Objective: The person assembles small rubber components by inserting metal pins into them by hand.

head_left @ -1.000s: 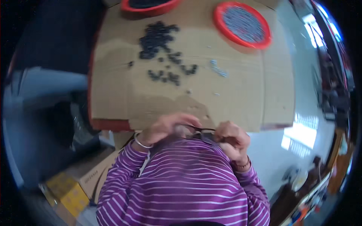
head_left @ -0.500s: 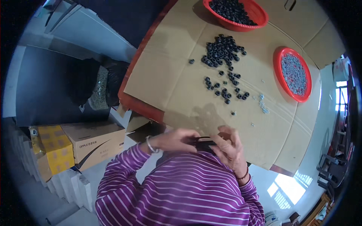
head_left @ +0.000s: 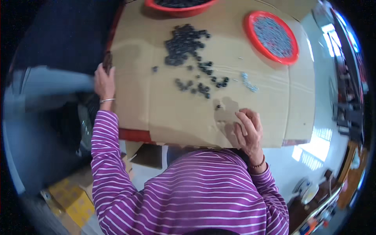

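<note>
My left hand [head_left: 104,83] is stretched out to the table's far-left edge. Its fingers close round a dark, narrow object [head_left: 108,61], blurred and too dark to name. Over the near side of the cardboard, my right hand [head_left: 250,128] has its fingers loosely bent and apart, with nothing seen between them. Just beyond it lies a single black ring-shaped part [head_left: 219,106] with a small pale piece against it. A heap of small black ring-shaped parts [head_left: 183,44] spreads over the middle. To its right sits a little cluster of small silvery pieces [head_left: 248,83].
A red basin [head_left: 180,11] of black parts stands at the far edge. Another red bowl [head_left: 293,56], filled with small silvery pieces, is at the far right. Flattened cardboard [head_left: 172,121] covers the table. Taped cartons [head_left: 74,201] stand on the floor at lower left.
My hands have parted from around a dark object near my chest. The left has swung far left to the table edge; the right has moved slightly away from me. The view has shifted.
</note>
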Demonstrator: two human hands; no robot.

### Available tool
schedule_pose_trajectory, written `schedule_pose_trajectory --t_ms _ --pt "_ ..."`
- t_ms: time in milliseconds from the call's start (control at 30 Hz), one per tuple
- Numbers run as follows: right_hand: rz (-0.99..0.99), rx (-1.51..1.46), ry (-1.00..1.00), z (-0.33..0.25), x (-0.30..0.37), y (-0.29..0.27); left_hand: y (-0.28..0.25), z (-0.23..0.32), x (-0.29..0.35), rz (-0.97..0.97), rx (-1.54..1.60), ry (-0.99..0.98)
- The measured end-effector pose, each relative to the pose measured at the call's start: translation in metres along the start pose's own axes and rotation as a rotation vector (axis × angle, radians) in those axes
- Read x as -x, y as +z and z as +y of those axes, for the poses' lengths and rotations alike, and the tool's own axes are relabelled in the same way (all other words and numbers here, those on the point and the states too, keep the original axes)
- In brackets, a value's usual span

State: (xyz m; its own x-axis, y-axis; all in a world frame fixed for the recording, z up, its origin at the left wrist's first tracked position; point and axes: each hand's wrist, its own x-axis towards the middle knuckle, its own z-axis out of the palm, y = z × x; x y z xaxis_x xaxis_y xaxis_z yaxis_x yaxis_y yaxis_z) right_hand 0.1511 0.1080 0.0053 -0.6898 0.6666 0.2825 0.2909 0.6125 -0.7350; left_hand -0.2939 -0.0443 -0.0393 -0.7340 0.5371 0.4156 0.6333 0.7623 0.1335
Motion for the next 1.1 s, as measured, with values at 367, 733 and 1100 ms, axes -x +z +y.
schedule_pose_trajectory --t_ms 367,733,1100 --pt "0.267 0.193 0.240 0.068 -0.019 -0.018 0.002 0.044 -0.031 0.077 -0.302 -0.039" --pt "0.246 0.126 0.084 0.064 -0.049 -0.015 -0.030 0.105 0.074 -0.044 0.369 0.196" --pt "0.069 0.195 0.031 0.051 -0.013 -0.017 -0.074 0.144 0.187 -0.370 0.702 0.226"
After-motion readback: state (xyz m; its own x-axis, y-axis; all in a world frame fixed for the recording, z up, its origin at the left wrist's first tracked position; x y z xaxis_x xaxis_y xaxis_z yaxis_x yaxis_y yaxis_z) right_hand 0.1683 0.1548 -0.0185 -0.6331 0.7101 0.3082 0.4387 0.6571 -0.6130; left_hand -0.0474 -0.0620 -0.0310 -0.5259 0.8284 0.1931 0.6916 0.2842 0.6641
